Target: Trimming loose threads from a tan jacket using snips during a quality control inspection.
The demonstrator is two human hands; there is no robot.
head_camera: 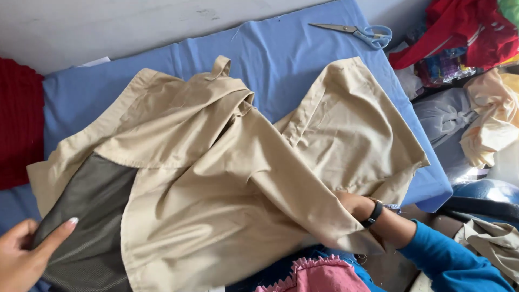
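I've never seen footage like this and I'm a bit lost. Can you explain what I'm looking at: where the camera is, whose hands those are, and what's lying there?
There is no machine here. The one picture comes from a camera worn on a person's head, looking down at their own two bare hands. A blue cloth covers the work surface. Spread over it is a beige garment with a dark grey mesh lining showing at its lower left. The left hand rests on that lining, fingers stretched out. The right hand, with a dark wristband and a blue sleeve, is tucked under a fold of the garment, so its grip is hidden. Scissors lie at the far edge, and heaped fabrics sit off to the right.
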